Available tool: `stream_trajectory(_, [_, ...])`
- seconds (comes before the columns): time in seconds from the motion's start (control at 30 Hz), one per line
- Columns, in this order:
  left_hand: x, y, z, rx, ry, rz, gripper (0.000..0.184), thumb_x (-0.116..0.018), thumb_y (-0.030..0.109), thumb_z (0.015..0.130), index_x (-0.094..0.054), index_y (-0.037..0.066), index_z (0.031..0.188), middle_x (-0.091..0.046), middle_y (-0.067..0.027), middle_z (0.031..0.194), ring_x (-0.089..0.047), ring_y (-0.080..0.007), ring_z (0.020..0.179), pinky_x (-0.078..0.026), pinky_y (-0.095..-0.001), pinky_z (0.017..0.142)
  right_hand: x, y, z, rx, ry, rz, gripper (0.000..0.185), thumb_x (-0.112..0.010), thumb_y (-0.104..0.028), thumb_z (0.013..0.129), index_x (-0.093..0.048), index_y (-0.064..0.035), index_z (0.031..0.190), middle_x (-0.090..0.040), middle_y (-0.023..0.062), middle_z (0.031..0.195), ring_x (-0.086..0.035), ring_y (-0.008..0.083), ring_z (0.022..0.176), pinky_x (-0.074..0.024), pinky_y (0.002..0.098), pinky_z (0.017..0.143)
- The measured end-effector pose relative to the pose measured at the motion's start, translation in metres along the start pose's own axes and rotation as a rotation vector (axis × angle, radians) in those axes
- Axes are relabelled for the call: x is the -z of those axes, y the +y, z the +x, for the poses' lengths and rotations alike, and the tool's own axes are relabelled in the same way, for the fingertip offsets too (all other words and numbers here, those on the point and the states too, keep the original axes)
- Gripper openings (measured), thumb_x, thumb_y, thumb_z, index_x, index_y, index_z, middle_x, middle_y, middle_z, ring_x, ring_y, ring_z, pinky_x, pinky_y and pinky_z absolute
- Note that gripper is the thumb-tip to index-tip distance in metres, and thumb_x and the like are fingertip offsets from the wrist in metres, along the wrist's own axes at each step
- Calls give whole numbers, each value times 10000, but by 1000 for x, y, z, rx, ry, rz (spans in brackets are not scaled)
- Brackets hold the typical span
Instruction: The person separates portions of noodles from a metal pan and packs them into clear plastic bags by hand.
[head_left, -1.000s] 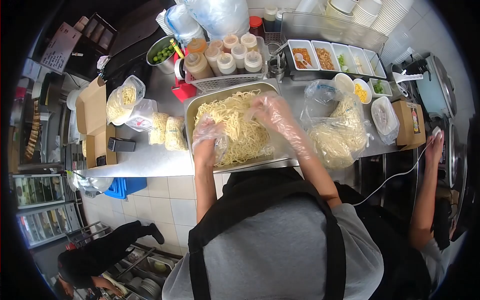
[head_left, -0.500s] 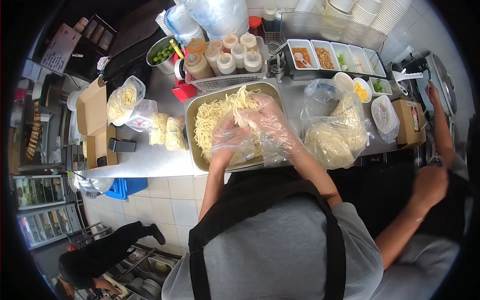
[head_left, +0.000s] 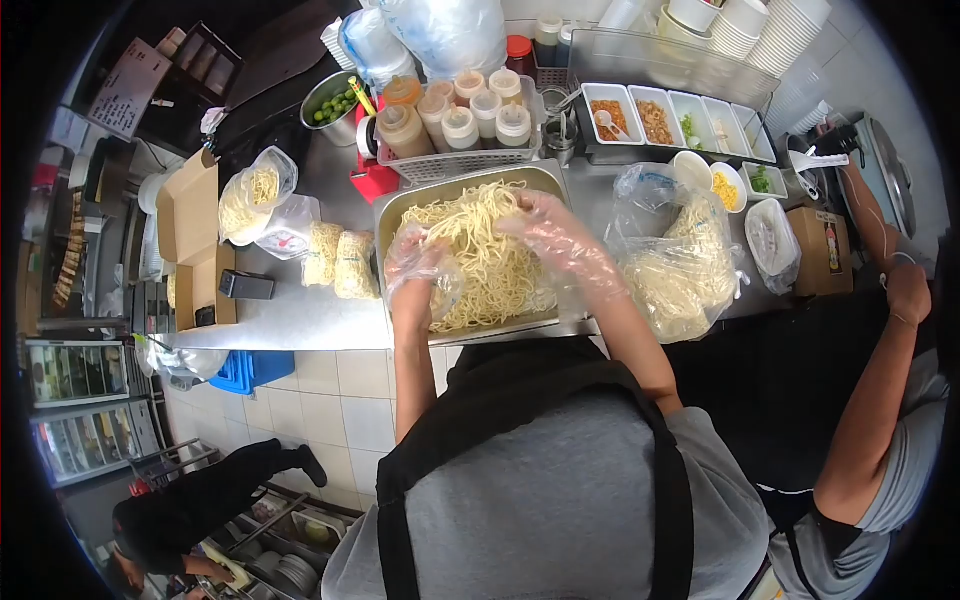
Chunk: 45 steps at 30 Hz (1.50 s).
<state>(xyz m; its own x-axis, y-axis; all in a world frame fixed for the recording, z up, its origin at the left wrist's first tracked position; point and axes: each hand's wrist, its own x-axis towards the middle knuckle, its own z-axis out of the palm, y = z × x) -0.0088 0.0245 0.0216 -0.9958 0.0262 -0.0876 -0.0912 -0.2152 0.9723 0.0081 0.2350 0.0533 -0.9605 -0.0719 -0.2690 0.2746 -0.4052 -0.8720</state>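
Observation:
Pale yellow noodles fill a metal tray on the steel counter. At the tray's left side my left hand, in a loose clear plastic glove, has its fingers closed on some noodles. My right hand, gloved the same way, grips strands near the back right of the tray. A loose clump stretches between the two hands above the rest. Plastic folds partly hide the fingers of both hands.
A bag of noodles lies right of the tray; two wrapped noodle packs sit left. Behind stands a basket of sauce bottles, with topping containers further right. A co-worker's arm is close on my right.
My hands have moved apart, the left one leftward, spreading noodles that were bunched between them. The co-worker on the right has shifted their arms and body.

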Motion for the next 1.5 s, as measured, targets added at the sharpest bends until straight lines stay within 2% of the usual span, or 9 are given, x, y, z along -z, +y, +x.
stream_trajectory(0.17, [-10,11,-7,50,-88,171,278,-714,108,801,-618,4,1040,-630,-25,922,-566,-88,820,-472,-247,701,20,40,15,377,-32,-273,438,-692,-120,801,-554,0,1199,-619,92,1111,-600,147,970,-469,260,834])
stream_trajectory(0.23, [-12,0,-6,18,-78,259,295,-708,79,800,-614,-2,1068,-632,-29,928,-570,-90,815,-481,-246,698,-2,18,5,50,2,-5,442,-695,-119,796,-558,-9,1201,-633,81,1082,-606,153,938,-461,256,837])
stream_trajectory(0.43, [-25,7,-12,-165,-32,222,313,-674,-6,790,-604,-7,1095,-636,-47,939,-585,-95,817,-491,-224,697,-25,4,-1,297,-124,-434,295,-649,-155,834,-626,26,1066,-654,60,882,-577,113,814,-460,257,754])
stream_trajectory(0.67, [-6,14,-5,-218,-35,52,140,-634,40,833,-624,11,970,-643,-68,931,-618,-139,828,-493,-282,756,-16,-23,-21,332,132,-364,298,-633,-205,879,-592,-10,1100,-596,50,1094,-551,110,991,-436,254,861])
stream_trajectory(0.77, [2,38,-6,-65,-2,77,87,-609,86,864,-624,19,918,-644,-80,928,-625,-156,838,-483,-301,780,-15,-33,-23,202,167,-121,295,-608,-250,882,-632,-2,1041,-623,18,924,-546,81,833,-442,241,741])
stream_trajectory(0.9, [-8,42,-3,-277,-266,444,184,-635,107,854,-630,26,1019,-638,-75,945,-597,-131,867,-462,-266,750,-2,-14,-3,172,-196,-279,299,-648,-251,839,-630,-37,1046,-617,26,912,-535,75,835,-429,240,743])
stream_trajectory(1.03, [-7,9,-4,3,-256,214,265,-635,80,832,-612,66,1096,-617,-35,976,-570,-114,846,-456,-262,735,-30,-15,-8,469,-209,-548,350,-700,-236,772,-626,21,996,-619,54,806,-545,109,752,-442,282,689])
stream_trajectory(1.27, [-7,27,-7,59,-251,12,209,-603,-6,777,-589,77,969,-589,-8,960,-537,-64,801,-440,-229,697,-7,-30,-11,274,-147,-820,189,-659,-104,767,-629,14,913,-625,57,835,-548,108,779,-448,265,724])
stream_trajectory(1.5, [-1,21,1,-29,-113,213,211,-584,-47,734,-555,64,911,-579,-14,934,-541,-75,789,-443,-225,685,-8,-40,-18,492,-58,-354,176,-655,-44,728,-602,-9,892,-624,50,861,-585,131,809,-465,276,750])
